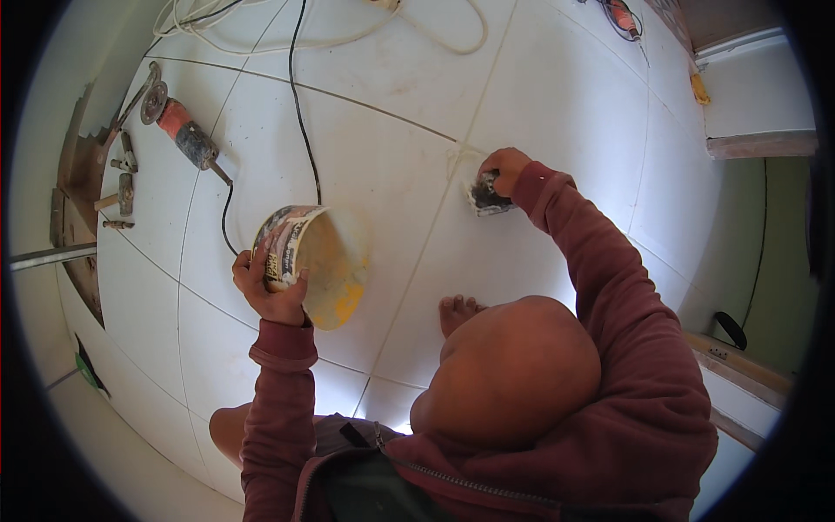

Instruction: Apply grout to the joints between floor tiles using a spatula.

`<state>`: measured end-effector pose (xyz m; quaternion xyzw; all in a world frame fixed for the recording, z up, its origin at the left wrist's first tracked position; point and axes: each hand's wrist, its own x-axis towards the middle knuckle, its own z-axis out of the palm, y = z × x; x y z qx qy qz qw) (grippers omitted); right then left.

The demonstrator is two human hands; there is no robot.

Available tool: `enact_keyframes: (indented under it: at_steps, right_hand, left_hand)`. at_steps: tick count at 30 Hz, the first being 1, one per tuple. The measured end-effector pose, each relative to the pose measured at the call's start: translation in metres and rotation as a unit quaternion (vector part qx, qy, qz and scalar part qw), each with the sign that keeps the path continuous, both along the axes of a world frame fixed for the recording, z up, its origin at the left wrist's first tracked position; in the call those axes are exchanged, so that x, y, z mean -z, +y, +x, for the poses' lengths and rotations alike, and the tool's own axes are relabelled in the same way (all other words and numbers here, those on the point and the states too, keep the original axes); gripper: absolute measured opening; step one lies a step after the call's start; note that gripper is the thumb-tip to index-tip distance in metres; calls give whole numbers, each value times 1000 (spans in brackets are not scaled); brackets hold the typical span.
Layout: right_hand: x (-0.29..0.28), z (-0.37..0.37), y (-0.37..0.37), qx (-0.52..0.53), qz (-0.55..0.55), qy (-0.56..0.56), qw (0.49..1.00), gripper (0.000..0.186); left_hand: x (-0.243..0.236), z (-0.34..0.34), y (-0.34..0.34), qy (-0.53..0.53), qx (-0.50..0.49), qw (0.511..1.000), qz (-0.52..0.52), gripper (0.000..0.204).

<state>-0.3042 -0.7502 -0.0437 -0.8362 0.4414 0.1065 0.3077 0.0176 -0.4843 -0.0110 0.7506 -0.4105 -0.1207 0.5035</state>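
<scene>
Grout bucket [317,261] gripped by left hand [265,291] fingers, tilted rightward; right hand [504,170] fingers clamped on sponge [485,196] over tile joint [435,244], well apart.

Person wears a maroon/dark-red sweatshirt-type top, long sleeves on both arms. Left sleeve [277,409] ends in a ribbed cuff at the wrist, fabric bunched w/ folds along the forearm. Right sleeve [609,278] same colour, cuff pushed up near the wrist, creases down its length. Left hand [265,287] and right hand [504,167] bare, no gloves. Zip [470,483] w/ metal teeth runs across the chest area, dark inner layer showing beneath it. Knee [509,370] bare, foot [458,311] bare, toes visible, no footwear.
</scene>
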Motion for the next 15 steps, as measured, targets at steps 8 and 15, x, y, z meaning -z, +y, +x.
enact_keyframes:
  at_steps: [8,15]
  right_hand:
    - [16,35,13,136,-149,-68,977,22]
    - [-11,44,69,107,316,13,943,30]
  left_hand:
    - [-7,-7,-5,16,-11,1000,1,67]
    - [1,6,-1,-16,14,1000,-6,62]
